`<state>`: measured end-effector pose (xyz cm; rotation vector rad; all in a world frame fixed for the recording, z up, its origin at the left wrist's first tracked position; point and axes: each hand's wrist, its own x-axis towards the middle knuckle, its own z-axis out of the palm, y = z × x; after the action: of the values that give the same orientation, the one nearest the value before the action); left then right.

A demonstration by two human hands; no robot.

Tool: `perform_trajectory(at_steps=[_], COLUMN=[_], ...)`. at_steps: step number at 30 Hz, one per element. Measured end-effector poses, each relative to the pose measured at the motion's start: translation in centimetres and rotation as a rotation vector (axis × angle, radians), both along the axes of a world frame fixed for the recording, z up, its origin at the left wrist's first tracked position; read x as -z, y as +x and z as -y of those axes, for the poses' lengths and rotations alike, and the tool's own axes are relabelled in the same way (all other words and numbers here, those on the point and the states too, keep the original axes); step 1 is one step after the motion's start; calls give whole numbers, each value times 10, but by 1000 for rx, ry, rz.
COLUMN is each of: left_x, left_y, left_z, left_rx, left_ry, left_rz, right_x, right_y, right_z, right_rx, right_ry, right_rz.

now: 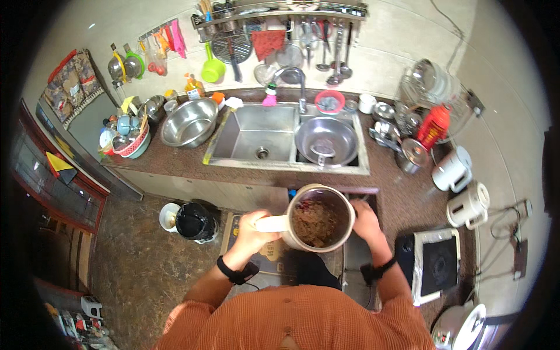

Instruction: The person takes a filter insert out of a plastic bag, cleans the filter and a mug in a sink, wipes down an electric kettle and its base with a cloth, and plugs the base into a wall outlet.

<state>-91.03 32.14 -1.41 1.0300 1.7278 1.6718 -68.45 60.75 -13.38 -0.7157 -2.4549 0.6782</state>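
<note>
My left hand point(253, 235) is closed around the pale handle point(272, 224) of a cream-rimmed jug point(317, 250) with a steel-coloured inside. On the opposite side, my right hand point(367, 222) grips the jug near its spout, its fingertips partly hidden. Coarse brown pulp point(314, 221) covers the bottom of the jug, with a dark red patch at the upper left. Both hands hold the jug in front of my body, just short of the counter edge. A double steel sink point(262, 127) lies beyond it.
In the right basin sits a steel bowl point(345, 144) with a small strainer point(323, 149). A large steel basin point(188, 124) stands left of the sink. Electric kettles point(453, 168) and an induction cooker point(439, 264) line the right counter. A black-lined bin point(196, 221) is on the floor.
</note>
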Motion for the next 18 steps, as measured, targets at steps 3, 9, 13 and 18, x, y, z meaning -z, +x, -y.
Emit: perform_trajectory(at_steps=[3, 9, 13, 18], left_x=[-4, 15, 8, 2], left_y=[-62, -182, -239, -291], left_z=[-15, -49, -67, -74], left_rx=[-192, -515, -669, -783], left_ry=[91, -94, -140, -34], left_rz=[241, 103, 85, 222], right_x=[10, 45, 88, 71], right_y=[-164, -438, -529, -532], right_z=[-82, -210, -287, -312], right_rx=[-84, -205, -117, -203], right_ry=[126, 490, 1018, 822], right_rz=[89, 421, 442, 801])
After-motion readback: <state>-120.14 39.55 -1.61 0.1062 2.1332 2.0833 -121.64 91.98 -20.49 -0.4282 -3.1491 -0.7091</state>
